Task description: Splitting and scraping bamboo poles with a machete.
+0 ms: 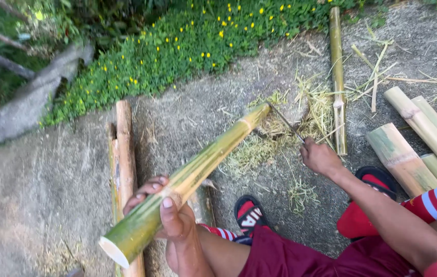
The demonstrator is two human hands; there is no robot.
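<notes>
My left hand (170, 208) grips a long green bamboo pole (203, 164) near its cut near end, holding it tilted so the far end points away over the ground. My right hand (320, 156) is closed on the handle of a thin dark blade (285, 120), whose tip rests against the pole's far end. Pale bamboo shavings (280, 131) lie piled on the ground under that end.
A brown log (125, 149) lies left of the pole. A slim bamboo stick (337, 77) and several thick cut bamboo pieces (408, 149) lie to the right. My feet in black-and-red sandals (249, 213) rest on grey concrete. Green plants with yellow flowers (193, 41) border the far edge.
</notes>
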